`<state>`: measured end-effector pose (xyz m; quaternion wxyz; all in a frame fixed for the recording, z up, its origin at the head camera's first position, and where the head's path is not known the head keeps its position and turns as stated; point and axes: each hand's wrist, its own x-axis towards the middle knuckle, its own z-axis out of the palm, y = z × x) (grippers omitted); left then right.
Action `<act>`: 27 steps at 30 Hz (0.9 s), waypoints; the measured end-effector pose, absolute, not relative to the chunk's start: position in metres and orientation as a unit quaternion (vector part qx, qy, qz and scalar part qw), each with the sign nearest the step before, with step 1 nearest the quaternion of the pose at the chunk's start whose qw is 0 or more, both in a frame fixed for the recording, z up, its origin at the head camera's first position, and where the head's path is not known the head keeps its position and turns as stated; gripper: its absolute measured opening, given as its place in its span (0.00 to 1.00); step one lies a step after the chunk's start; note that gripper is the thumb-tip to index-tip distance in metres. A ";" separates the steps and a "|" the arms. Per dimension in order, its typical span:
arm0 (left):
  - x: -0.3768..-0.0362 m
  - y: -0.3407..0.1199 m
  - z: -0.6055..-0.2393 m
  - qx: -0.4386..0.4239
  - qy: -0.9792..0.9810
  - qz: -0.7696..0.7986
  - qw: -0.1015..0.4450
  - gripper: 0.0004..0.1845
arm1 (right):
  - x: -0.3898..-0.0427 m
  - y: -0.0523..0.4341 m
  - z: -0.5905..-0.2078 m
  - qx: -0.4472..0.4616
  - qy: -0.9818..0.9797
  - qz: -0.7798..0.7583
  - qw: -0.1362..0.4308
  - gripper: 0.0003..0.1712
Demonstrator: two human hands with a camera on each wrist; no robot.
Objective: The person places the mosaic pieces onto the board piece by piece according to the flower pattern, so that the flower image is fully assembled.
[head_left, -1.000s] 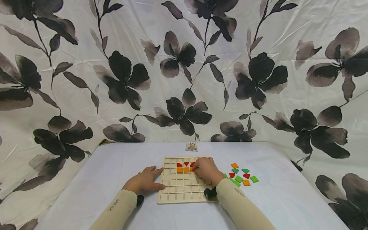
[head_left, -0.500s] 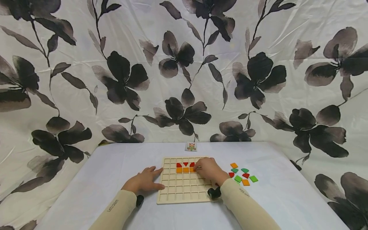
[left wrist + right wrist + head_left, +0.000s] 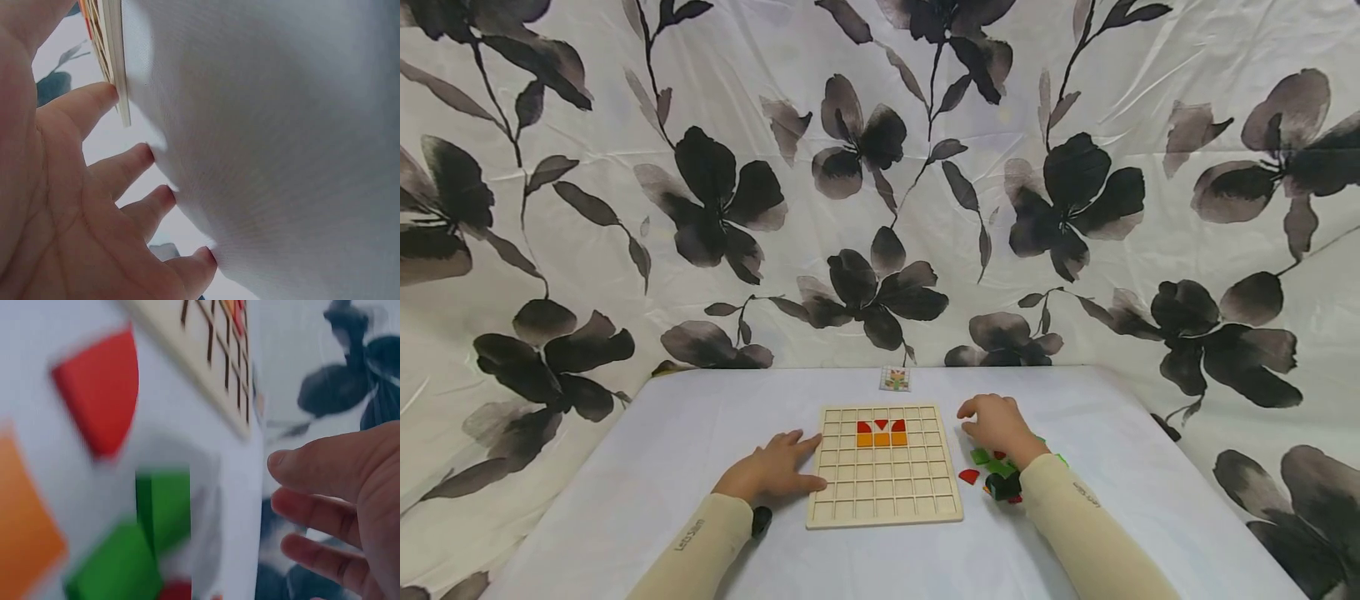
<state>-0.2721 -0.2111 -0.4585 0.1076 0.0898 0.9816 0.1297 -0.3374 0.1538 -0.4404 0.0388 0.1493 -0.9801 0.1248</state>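
Observation:
A wooden grid board (image 3: pixel 886 500) lies on the white table. Toward its far side sit red pieces (image 3: pixel 882 426) in a row, with orange squares (image 3: pixel 882 440) in the row just below. My left hand (image 3: pixel 773 469) rests at the board's left edge; in the left wrist view the index fingertip (image 3: pixel 110 92) touches that edge while the other fingers spread onto the cloth. To the right of the board, my right hand (image 3: pixel 1000 427) hovers over the loose pieces, fingers relaxed and nothing held. A red quarter-round piece (image 3: pixel 103 394) and green squares (image 3: pixel 164 506) lie below it, blurred.
A small card with a coloured pattern (image 3: pixel 895 379) lies behind the board. The loose green pieces (image 3: pixel 981 456) are partly hidden by my right hand and sleeve. A floral cloth (image 3: pixel 865 308) hangs behind the table.
My right hand has left the right-hand red and orange pieces on the board and moved right, over the loose pieces. The left hand stays at the board's edge.

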 end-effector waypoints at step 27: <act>-0.266 -0.209 -0.452 0.085 0.981 0.138 0.105 0.47 | -0.339 0.216 -0.453 0.007 -0.991 0.132 -0.001 0.19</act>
